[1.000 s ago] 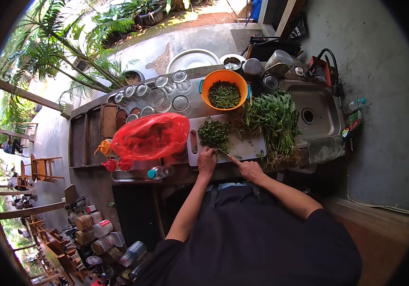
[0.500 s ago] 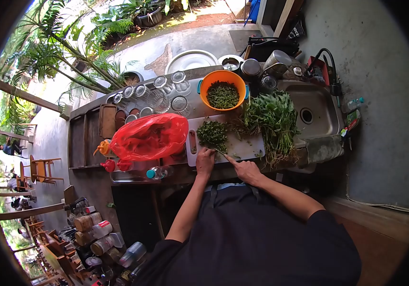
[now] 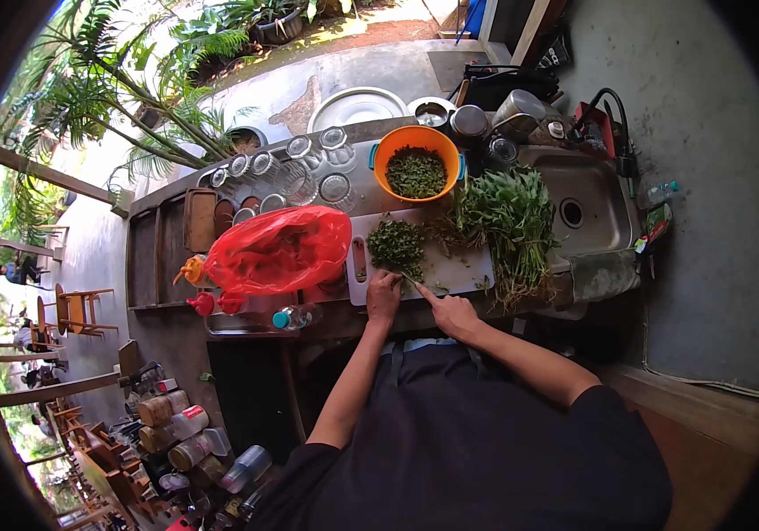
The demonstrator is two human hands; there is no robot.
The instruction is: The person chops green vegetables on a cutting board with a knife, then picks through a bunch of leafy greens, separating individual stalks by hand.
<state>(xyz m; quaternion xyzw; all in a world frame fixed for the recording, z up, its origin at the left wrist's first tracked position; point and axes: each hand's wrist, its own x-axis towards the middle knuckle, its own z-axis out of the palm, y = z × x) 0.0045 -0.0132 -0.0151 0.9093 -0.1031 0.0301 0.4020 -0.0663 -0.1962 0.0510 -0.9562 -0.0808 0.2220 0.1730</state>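
Note:
My right hand (image 3: 454, 315) is closed round the handle of a knife (image 3: 412, 281), its index finger stretched along the top. The blade points left toward my left hand (image 3: 385, 294), which is closed at the near edge of the white cutting board (image 3: 463, 276). Whatever my left fingers pinch is too small to make out. Just beyond them lies a pile of chopped greens (image 3: 396, 244). A large bunch of leafy greens with roots (image 3: 518, 230) rests at the board's right end. Behind the board, an orange colander (image 3: 385, 152) holds more chopped greens.
A red plastic bag (image 3: 264, 252) sits left of the board, with a teal-capped bottle (image 3: 284, 319) in front of it. Upturned glasses (image 3: 335, 190) stand behind the bag. To the right is a metal sink (image 3: 596, 190). Jars (image 3: 189, 451) crowd the lower left.
Both hands and the knife stay in nearly the same place at the board's near edge. The whole view has shifted very slightly.

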